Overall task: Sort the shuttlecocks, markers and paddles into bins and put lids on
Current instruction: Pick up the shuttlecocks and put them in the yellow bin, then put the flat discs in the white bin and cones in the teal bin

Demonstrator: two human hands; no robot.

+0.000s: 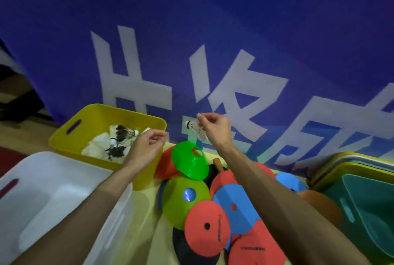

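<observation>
Below both grips, red and blue round paddles (205, 230) and green plastic cone markers (189, 163) lie heaped on the yellow tabletop (147, 205). The right grip (213, 128) pinches a white feather shuttlecock (195, 129) by its skirt, cork pointing left. The left grip (147, 145), fingers loosely curled round nothing visible, hangs over the yellow plastic bin (64, 137); more feather shuttlecocks (115, 143) lie inside, just left of it.
</observation>
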